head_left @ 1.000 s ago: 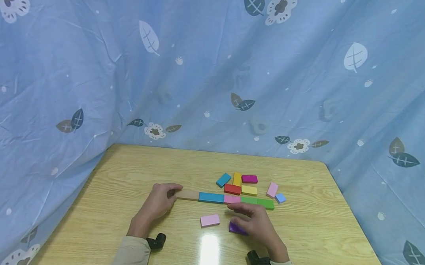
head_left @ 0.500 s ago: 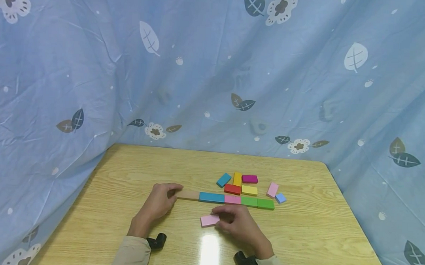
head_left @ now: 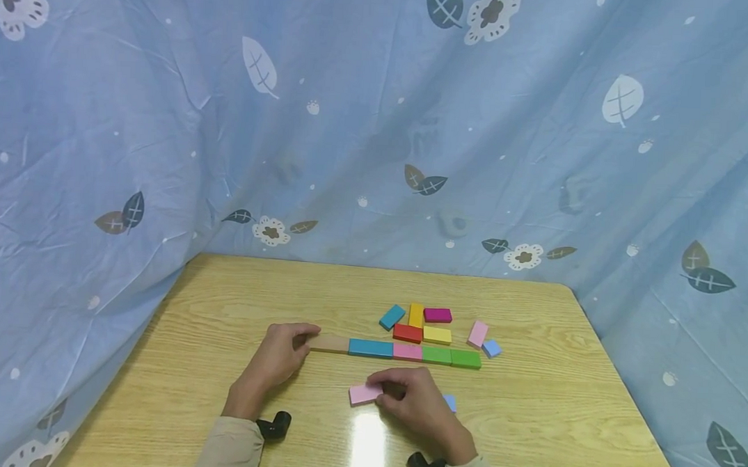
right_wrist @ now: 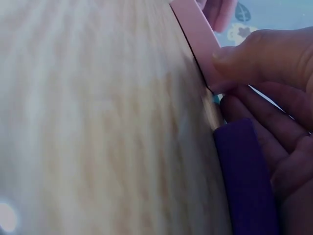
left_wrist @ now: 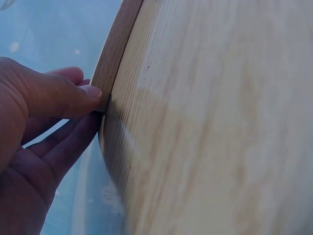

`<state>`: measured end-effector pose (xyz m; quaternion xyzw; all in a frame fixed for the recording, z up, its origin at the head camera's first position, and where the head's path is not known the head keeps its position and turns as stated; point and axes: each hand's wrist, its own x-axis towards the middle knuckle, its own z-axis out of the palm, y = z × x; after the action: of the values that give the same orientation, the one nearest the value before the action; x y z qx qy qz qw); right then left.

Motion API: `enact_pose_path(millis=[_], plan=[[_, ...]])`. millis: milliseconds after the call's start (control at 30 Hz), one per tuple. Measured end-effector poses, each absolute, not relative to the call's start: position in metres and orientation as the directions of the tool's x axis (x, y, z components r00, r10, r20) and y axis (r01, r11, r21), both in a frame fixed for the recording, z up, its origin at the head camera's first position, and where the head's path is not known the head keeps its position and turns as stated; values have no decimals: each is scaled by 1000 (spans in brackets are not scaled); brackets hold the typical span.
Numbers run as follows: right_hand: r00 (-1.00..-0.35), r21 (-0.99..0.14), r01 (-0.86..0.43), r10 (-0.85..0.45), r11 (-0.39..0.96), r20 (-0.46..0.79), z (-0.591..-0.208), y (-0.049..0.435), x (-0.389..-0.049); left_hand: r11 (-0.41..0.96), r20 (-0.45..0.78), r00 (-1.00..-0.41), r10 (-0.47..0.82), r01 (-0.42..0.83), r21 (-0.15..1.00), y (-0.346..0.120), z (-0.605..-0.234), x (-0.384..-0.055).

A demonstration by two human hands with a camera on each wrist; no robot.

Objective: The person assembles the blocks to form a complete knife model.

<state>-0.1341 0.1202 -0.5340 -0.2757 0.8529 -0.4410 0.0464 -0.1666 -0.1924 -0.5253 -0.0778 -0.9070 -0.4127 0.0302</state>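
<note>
My left hand [head_left: 283, 355] pinches the left end of a tan wooden block [head_left: 329, 344] between thumb and fingers; the left wrist view shows the thumb on the side of this block [left_wrist: 116, 56]. That block begins a straight row continuing with a blue block [head_left: 371, 348], a pink block [head_left: 408, 352] and two green blocks [head_left: 451, 357]. In front of the row, my right hand [head_left: 418, 401] pinches the right end of a separate light pink block [head_left: 362, 394]. A purple block [right_wrist: 247, 178] lies close under that hand's palm, hidden in the head view.
Behind the row lie blue [head_left: 392, 317], orange [head_left: 416, 315], magenta [head_left: 437, 316], red [head_left: 407, 333] and yellow [head_left: 437, 335] blocks. Another pink block [head_left: 477, 333] and a small light blue block [head_left: 491, 348] lie right of them. Something light blue [head_left: 450, 402] shows past my right hand.
My right hand has moved left from the purple block to the light pink block and taken hold of it. The pink block has shifted slightly toward me. My left hand has stayed put.
</note>
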Motion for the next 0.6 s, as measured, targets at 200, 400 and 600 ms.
enact_pose_path(millis=[200,400,600], plan=[[-860,-789,-404,-485,463,157,-529,124,-134,642,111,-987,112,157,750,-192,-526,-166],[-929,-754,-324,-341,572,140,-521,151,-139,639,107,-987,117,157,753,-192,-527,-166],[-956,-746,-257,-273,614,106,-523,179,-140,643,109,-987,117,159,749,-193,-525,-166]])
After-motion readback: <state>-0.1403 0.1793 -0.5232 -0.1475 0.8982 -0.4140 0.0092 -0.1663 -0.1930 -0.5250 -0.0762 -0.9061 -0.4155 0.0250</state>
